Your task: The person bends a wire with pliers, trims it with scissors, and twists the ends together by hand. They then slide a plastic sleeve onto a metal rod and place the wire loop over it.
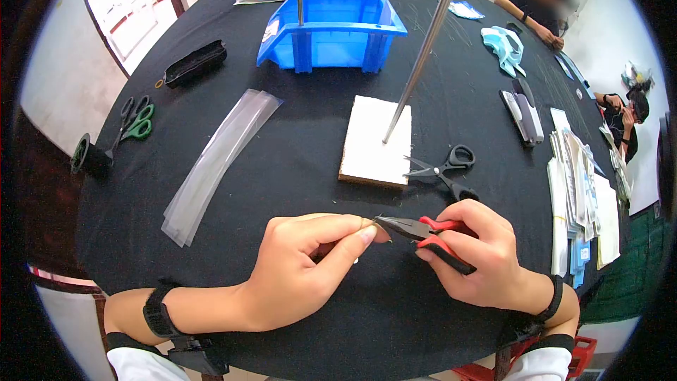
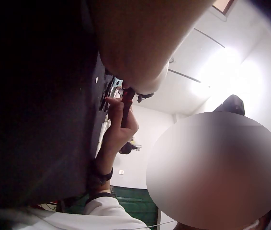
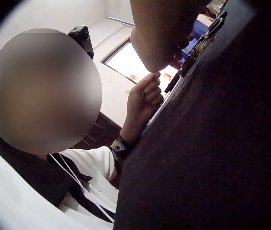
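In the head view my left hand point(image 1: 300, 264) pinches a small thin piece point(image 1: 379, 219) between thumb and forefinger; its kind I cannot tell. My right hand point(image 1: 486, 257) grips needle-nose pliers point(image 1: 405, 226) by their red and black handles. The pliers' dark tips point left and meet the piece right at the left fingertips. Both hands are over the front of the black table. The left wrist view shows the right hand point(image 2: 121, 122) around the handles, while the right wrist view has the left hand point(image 3: 145, 98) with curled fingers; the small piece is hidden there.
Black scissors point(image 1: 443, 168) lie against a white block point(image 1: 374, 130) with an upright metal rod point(image 1: 416, 63). Clear plastic strips point(image 1: 218, 162) lie left, a blue bin point(image 1: 338, 27) behind. A stapler point(image 1: 523, 113) and stacked packets point(image 1: 560, 197) are right; green-handled scissors point(image 1: 141, 123) far left.
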### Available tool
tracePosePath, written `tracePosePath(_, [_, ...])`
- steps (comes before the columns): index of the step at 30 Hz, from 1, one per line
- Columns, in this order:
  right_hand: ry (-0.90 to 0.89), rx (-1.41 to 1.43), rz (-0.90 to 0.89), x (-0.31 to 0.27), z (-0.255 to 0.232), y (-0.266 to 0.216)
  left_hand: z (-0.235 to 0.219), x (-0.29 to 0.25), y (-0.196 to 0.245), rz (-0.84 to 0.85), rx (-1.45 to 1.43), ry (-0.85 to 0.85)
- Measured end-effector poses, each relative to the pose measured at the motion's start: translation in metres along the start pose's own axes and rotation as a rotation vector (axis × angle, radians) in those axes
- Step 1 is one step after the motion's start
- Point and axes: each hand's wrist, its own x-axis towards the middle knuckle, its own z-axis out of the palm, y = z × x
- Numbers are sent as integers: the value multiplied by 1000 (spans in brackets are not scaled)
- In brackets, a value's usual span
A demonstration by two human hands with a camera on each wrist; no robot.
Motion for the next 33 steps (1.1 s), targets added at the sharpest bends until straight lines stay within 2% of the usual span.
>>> tracePosePath(12, [-66, 33, 43, -4, 0, 2, 2, 1, -7, 112, 21, 12])
tracePosePath(15, [-66, 18, 51, -4, 0, 2, 2, 1, -1, 52, 17, -2])
tracePosePath(21, [-70, 2, 52, -4, 0, 2, 1, -1, 1, 37, 26, -21])
tracePosePath(24, [-50, -21, 36, -3, 0, 2, 0, -2, 6, -137, -167, -69])
tracePosePath(27, [-45, -34, 23, -2, -1, 2, -1, 0, 5, -158, -228, -92])
tracePosePath(33, [-64, 26, 65, -3, 1, 1, -1, 0, 0, -101, -159, -118])
